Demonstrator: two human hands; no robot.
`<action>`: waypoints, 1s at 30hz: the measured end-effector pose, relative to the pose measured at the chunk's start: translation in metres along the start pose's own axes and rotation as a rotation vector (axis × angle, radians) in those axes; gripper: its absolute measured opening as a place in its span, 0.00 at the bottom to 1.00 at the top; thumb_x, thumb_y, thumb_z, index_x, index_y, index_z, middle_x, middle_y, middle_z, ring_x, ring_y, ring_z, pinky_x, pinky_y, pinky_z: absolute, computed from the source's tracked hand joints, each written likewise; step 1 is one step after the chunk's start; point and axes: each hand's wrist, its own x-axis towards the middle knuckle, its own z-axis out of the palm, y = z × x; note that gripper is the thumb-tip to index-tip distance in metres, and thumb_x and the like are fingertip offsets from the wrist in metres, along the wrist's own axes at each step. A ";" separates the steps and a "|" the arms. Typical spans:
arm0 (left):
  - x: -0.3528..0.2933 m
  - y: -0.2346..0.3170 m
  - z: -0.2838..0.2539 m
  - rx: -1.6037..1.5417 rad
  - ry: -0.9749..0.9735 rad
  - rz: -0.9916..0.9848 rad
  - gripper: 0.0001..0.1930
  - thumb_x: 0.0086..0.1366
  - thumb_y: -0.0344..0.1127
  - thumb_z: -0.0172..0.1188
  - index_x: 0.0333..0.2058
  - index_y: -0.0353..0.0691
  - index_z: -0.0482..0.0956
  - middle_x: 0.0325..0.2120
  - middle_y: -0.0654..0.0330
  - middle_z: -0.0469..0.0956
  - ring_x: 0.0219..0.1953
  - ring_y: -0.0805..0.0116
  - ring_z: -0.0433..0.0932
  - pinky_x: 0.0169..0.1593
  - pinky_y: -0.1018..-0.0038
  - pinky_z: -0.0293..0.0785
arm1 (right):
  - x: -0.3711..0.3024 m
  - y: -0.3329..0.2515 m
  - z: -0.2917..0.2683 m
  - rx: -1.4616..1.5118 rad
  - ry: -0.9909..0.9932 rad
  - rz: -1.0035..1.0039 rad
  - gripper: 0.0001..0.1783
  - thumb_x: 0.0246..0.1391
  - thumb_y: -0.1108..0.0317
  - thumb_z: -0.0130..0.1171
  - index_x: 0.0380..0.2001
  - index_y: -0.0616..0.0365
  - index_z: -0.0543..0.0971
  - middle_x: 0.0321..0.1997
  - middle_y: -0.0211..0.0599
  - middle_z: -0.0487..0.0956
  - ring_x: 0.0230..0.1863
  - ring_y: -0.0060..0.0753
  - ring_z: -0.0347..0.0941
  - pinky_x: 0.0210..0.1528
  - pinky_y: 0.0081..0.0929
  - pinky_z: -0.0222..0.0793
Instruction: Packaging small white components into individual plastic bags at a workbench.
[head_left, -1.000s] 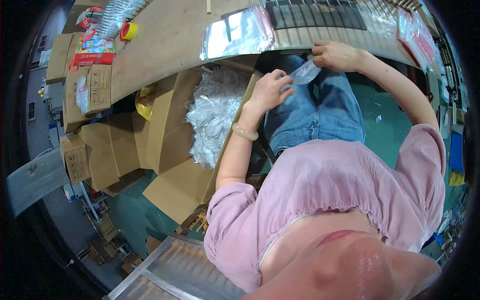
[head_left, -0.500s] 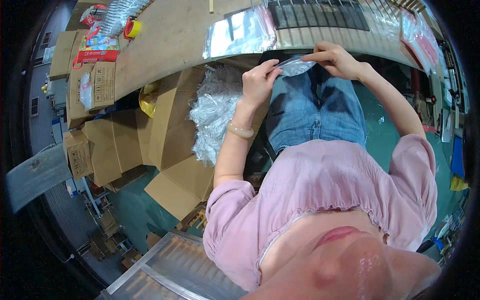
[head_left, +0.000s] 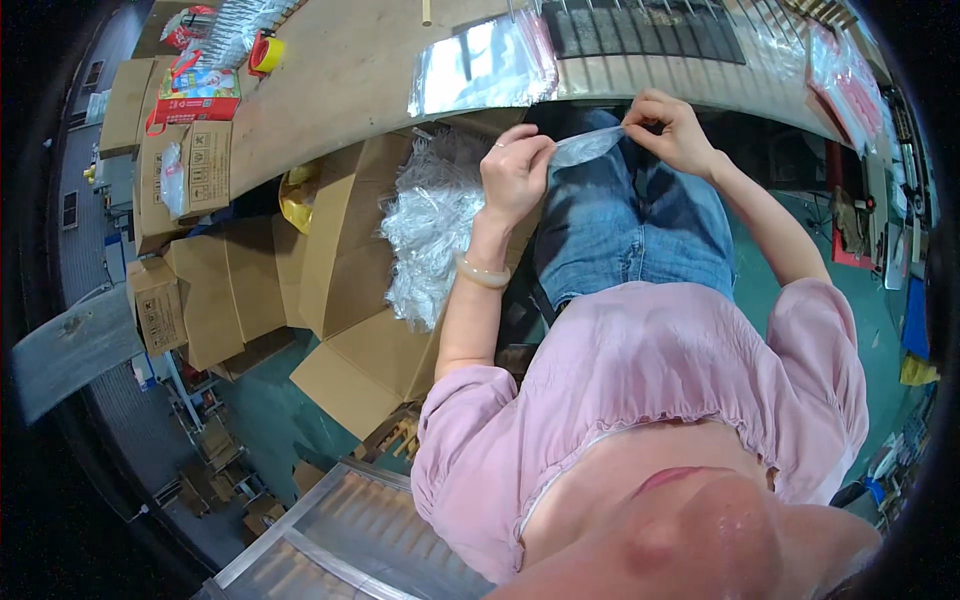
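Note:
Between my two hands a small clear plastic bag (head_left: 588, 147) is stretched over my lap, just in front of the table edge. My left hand (head_left: 515, 172), with a pale bangle on its wrist, pinches one end between thumb and fingers. The other end is gripped by the fingertips of my right hand (head_left: 668, 130). Whether anything lies inside the bag is too hard to make out. Close beyond my hands, a stack of flat clear bags (head_left: 480, 68) rests on the table (head_left: 340, 95).
A cardboard box (head_left: 335, 240) at my left holds a heap of clear plastic packets (head_left: 430, 225). On the table are a dark mat (head_left: 645, 35) with thin rods over it, pink-and-clear bags (head_left: 845, 85) at the right, and a tape roll (head_left: 266, 56). More cartons (head_left: 210, 165) stand farther left.
My hands have drawn slightly apart, pulling the bag straighter and more level. My left hand has dropped a little, and my right forearm has shifted inward.

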 end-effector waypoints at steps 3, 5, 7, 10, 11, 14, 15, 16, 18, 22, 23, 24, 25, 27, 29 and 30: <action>-0.021 -0.004 0.019 -0.265 0.024 -0.138 0.03 0.60 0.29 0.58 0.30 0.36 0.77 0.24 0.58 0.80 0.28 0.69 0.79 0.32 0.75 0.74 | -0.007 0.006 0.000 0.106 -0.013 0.083 0.04 0.48 0.71 0.60 0.25 0.60 0.78 0.29 0.37 0.73 0.30 0.32 0.70 0.33 0.27 0.67; -0.039 0.001 0.041 -0.757 0.002 -0.522 0.05 0.65 0.31 0.55 0.34 0.35 0.75 0.26 0.58 0.80 0.27 0.76 0.78 0.31 0.78 0.73 | -0.009 0.015 -0.005 -0.050 -0.130 -0.059 0.04 0.48 0.72 0.59 0.27 0.60 0.77 0.31 0.36 0.73 0.33 0.33 0.68 0.37 0.27 0.65; -0.049 0.004 0.051 -0.735 -0.027 -0.568 0.05 0.66 0.31 0.53 0.35 0.35 0.73 0.26 0.58 0.80 0.27 0.77 0.77 0.30 0.79 0.73 | -0.012 0.012 -0.002 -0.122 -0.192 -0.121 0.04 0.47 0.72 0.59 0.28 0.60 0.77 0.32 0.35 0.72 0.35 0.34 0.67 0.39 0.27 0.64; -0.059 0.010 0.062 -0.685 -0.082 -0.638 0.06 0.68 0.32 0.49 0.37 0.36 0.70 0.25 0.59 0.80 0.27 0.80 0.76 0.29 0.81 0.72 | -0.008 0.001 0.016 -0.351 -0.146 -0.270 0.06 0.48 0.71 0.57 0.31 0.59 0.75 0.32 0.36 0.71 0.38 0.39 0.65 0.40 0.30 0.63; -0.059 0.013 0.066 -0.618 -0.091 -0.591 0.06 0.68 0.32 0.49 0.37 0.36 0.70 0.25 0.60 0.80 0.26 0.80 0.76 0.29 0.82 0.72 | -0.008 -0.001 0.022 -0.350 -0.145 -0.266 0.06 0.48 0.71 0.57 0.31 0.59 0.75 0.32 0.36 0.71 0.38 0.39 0.65 0.40 0.30 0.63; -0.052 0.014 0.067 -0.464 -0.108 -0.483 0.05 0.68 0.31 0.49 0.36 0.36 0.70 0.24 0.60 0.80 0.26 0.79 0.76 0.29 0.83 0.72 | 0.000 0.000 0.044 -0.204 -0.204 -0.213 0.07 0.49 0.69 0.56 0.32 0.58 0.73 0.32 0.36 0.70 0.38 0.40 0.64 0.40 0.31 0.62; -0.054 0.014 0.066 -0.477 -0.099 -0.511 0.05 0.68 0.31 0.49 0.36 0.36 0.70 0.24 0.61 0.80 0.26 0.79 0.76 0.29 0.83 0.72 | 0.001 -0.001 0.044 -0.200 -0.203 -0.216 0.07 0.49 0.69 0.56 0.32 0.58 0.73 0.32 0.36 0.70 0.38 0.40 0.64 0.40 0.31 0.62; -0.055 0.014 0.065 -0.489 -0.091 -0.538 0.05 0.68 0.32 0.49 0.36 0.36 0.71 0.23 0.61 0.80 0.25 0.79 0.76 0.29 0.82 0.72 | 0.002 -0.003 0.043 -0.187 -0.219 -0.222 0.06 0.49 0.68 0.56 0.30 0.58 0.73 0.31 0.37 0.70 0.38 0.41 0.64 0.40 0.32 0.62; -0.055 0.013 0.063 -0.498 -0.081 -0.561 0.05 0.68 0.32 0.49 0.36 0.36 0.71 0.23 0.62 0.80 0.25 0.79 0.77 0.29 0.82 0.73 | 0.006 -0.007 0.042 -0.165 -0.251 -0.234 0.07 0.50 0.67 0.55 0.28 0.59 0.73 0.30 0.39 0.71 0.37 0.42 0.65 0.41 0.33 0.63; -0.050 0.016 0.057 -0.669 -0.044 -0.606 0.06 0.68 0.32 0.50 0.35 0.35 0.71 0.23 0.62 0.80 0.25 0.79 0.77 0.30 0.82 0.73 | 0.006 -0.008 0.042 -0.131 -0.237 -0.254 0.06 0.49 0.67 0.55 0.26 0.59 0.72 0.28 0.39 0.70 0.36 0.43 0.66 0.40 0.34 0.63; -0.050 0.018 0.053 -0.591 -0.061 -0.579 0.06 0.68 0.32 0.50 0.35 0.35 0.71 0.23 0.61 0.80 0.25 0.78 0.77 0.30 0.82 0.73 | 0.006 -0.008 0.041 -0.135 -0.236 -0.267 0.06 0.49 0.67 0.55 0.26 0.59 0.72 0.28 0.39 0.70 0.36 0.43 0.66 0.40 0.34 0.63; -0.050 0.020 0.047 -0.511 -0.075 -0.552 0.06 0.68 0.32 0.50 0.35 0.35 0.71 0.23 0.61 0.80 0.25 0.78 0.77 0.30 0.81 0.74 | 0.006 -0.010 0.040 -0.121 -0.236 -0.267 0.06 0.49 0.69 0.55 0.26 0.60 0.72 0.28 0.39 0.70 0.34 0.42 0.65 0.39 0.33 0.63; -0.052 0.023 0.040 -0.431 -0.090 -0.530 0.06 0.68 0.33 0.50 0.35 0.35 0.70 0.24 0.60 0.80 0.25 0.77 0.77 0.30 0.81 0.74 | 0.004 -0.010 0.040 -0.104 -0.238 -0.264 0.06 0.49 0.70 0.55 0.26 0.60 0.71 0.27 0.38 0.69 0.33 0.42 0.64 0.37 0.32 0.63; -0.056 0.023 0.016 -0.414 -0.045 -0.555 0.06 0.68 0.33 0.50 0.35 0.35 0.70 0.24 0.60 0.80 0.24 0.76 0.77 0.30 0.80 0.74 | 0.001 -0.010 0.037 -0.087 -0.243 -0.274 0.05 0.48 0.71 0.55 0.26 0.61 0.71 0.27 0.38 0.69 0.32 0.41 0.64 0.36 0.32 0.62; -0.061 0.023 -0.013 -0.389 0.020 -0.588 0.07 0.68 0.33 0.50 0.35 0.35 0.70 0.23 0.59 0.80 0.24 0.75 0.77 0.30 0.80 0.74 | 0.000 -0.006 0.032 -0.074 -0.209 -0.303 0.05 0.49 0.73 0.55 0.25 0.61 0.71 0.26 0.38 0.68 0.30 0.38 0.65 0.34 0.29 0.63; -0.062 0.023 -0.031 -0.374 0.042 -0.592 0.07 0.68 0.33 0.50 0.35 0.35 0.70 0.23 0.59 0.80 0.24 0.74 0.78 0.30 0.80 0.74 | -0.001 -0.002 0.029 -0.065 -0.188 -0.315 0.04 0.49 0.73 0.55 0.25 0.61 0.71 0.26 0.38 0.68 0.29 0.37 0.65 0.34 0.28 0.63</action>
